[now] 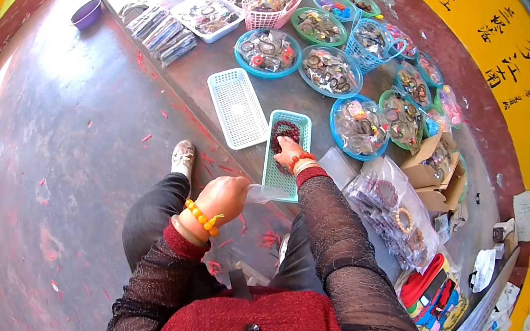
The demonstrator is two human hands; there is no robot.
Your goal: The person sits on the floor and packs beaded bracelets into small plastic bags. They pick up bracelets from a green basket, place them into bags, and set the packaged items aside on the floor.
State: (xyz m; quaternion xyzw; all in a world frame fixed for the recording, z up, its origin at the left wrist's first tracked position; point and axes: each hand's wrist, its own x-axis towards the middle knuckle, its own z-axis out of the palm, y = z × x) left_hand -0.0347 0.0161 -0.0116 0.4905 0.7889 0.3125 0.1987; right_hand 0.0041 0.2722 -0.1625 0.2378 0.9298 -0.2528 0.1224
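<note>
My left hand (223, 199) is closed on a small clear plastic bag (263, 194), held above the near end of a mint green basket (282, 181). Inside that narrow basket lie dark red bead bracelets (286, 129), bunched toward its far end. My right hand (288, 153) reaches in over them, its fingers bent and closed on the beads; the fingertips are partly hidden. An orange-yellow bead bracelet circles my left wrist, and a red one circles my right. Left of the green basket sits a pale, empty basket (237, 109).
Several round trays (263, 73) of bagged bracelets spread across the far side and right. A pink basket (258, 21), a blue basket (365, 62) and a cardboard box (421, 165) stand among them. Bagged bracelets (388, 207) lie by my right arm. A purple basin (87, 14) is far left.
</note>
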